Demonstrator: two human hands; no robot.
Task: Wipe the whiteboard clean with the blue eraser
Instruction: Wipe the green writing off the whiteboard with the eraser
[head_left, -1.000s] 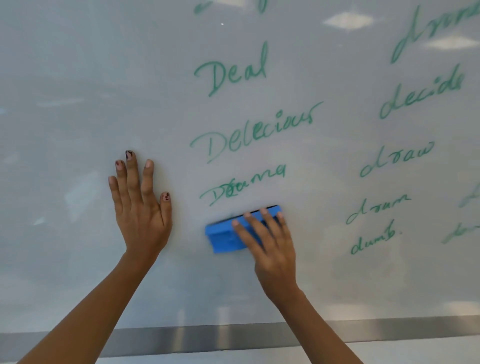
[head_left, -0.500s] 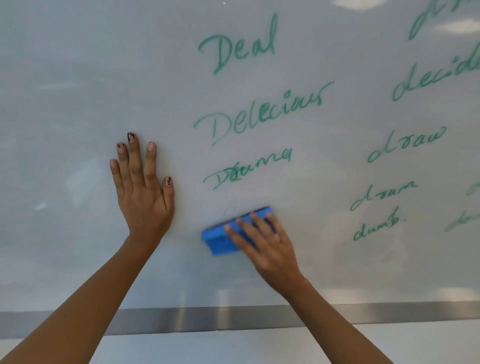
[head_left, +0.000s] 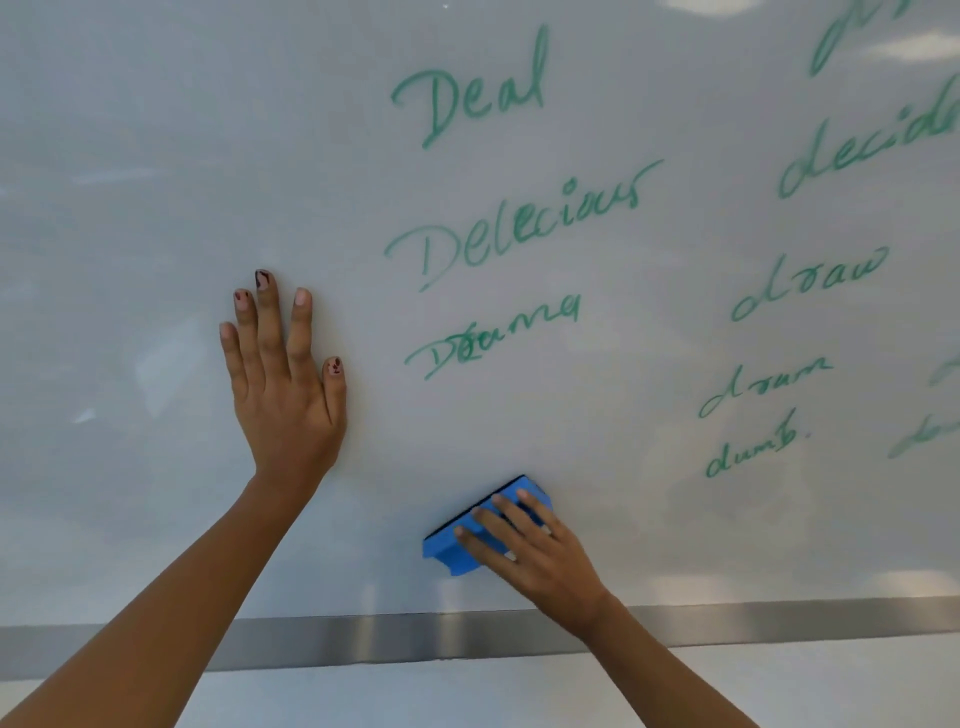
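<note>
Blue eraser (head_left: 470, 545) lies pressed against the lower part of the whiteboard (head_left: 156, 156), tilted, its right end higher than its left. My right hand (head_left: 540, 556) grasps it: the fingers (head_left: 493, 538) lie across its back and cover most of its right half, leaving the left end and lower edge showing. A dark strip shows along its upper edge. The eraser sits below the word "Drama" (head_left: 491, 335), well clear of it, and a short way above the metal rail (head_left: 311, 642) at the board's bottom edge.

My left hand (head_left: 285, 395) is released and holds nothing. It rests flat on the board, palm down, fingers pointing up and close together, thumb alongside. Chipped dark polish shows on several nails. It is left of the eraser, higher up, and apart from it.

Green writing fills the right part of the board: "Deal" (head_left: 470, 91), "Delecious" (head_left: 519, 226), "draw" (head_left: 810, 283) and "dumb" (head_left: 753, 449) among others. Words at the right edge are cut off or blurred. The board's left part is bare.
</note>
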